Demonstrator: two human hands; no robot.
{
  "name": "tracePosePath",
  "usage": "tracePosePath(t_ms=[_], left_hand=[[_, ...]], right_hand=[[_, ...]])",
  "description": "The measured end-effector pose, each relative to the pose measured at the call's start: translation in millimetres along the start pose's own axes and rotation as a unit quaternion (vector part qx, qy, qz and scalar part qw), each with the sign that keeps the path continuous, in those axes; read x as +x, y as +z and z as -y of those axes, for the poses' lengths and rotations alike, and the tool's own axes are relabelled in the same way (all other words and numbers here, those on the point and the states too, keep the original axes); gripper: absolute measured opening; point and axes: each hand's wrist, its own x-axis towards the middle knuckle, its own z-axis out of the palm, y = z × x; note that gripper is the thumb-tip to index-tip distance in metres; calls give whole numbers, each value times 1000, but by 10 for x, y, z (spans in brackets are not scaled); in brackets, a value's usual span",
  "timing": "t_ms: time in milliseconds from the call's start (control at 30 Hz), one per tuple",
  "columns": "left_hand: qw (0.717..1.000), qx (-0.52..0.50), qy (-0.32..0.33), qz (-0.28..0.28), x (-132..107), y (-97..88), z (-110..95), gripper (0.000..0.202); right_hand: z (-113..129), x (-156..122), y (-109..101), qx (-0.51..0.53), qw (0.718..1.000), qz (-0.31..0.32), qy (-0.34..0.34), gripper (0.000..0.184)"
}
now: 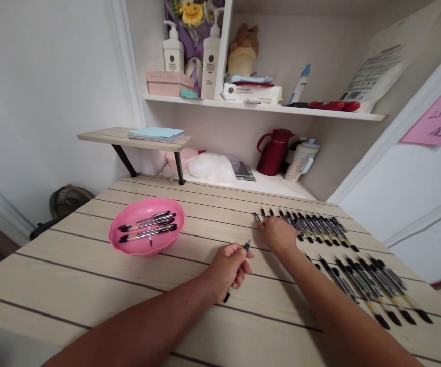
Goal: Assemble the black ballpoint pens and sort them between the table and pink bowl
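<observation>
My left hand (230, 270) is closed around an uncapped pen (247, 244), its writing tip pointing up and away and its black end showing below the palm. My right hand (279, 234) reaches down to the table at the left end of the far row of pens (315, 227). Its fingers are closed, and a small grey and black pen part (256, 217) shows at the fingertips; what they grip is mostly hidden. Nearer me lies a second row of pens (371, 285), side by side. To the left, a pink bowl (115, 239) holds several clear pens with black ends.
Behind the table stand a red jug (276, 153) and a pale bottle (300, 160). A small raised shelf (102, 135) on black legs carries blue paper (157, 133). Above is a white shelf (300, 110) with pump bottles, boxes and a plush toy.
</observation>
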Motion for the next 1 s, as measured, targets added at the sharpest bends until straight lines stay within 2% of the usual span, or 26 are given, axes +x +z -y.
tracePosePath(t_ms=[233, 1000], left_hand=[[1000, -1, 6, 1, 5, -4, 6, 26], [1000, 6, 4, 2, 1, 0, -3, 25]], right_hand=[[67, 23, 38, 0, 1000, 0, -4, 33], [75, 25, 52, 1, 1000, 2, 13, 31]])
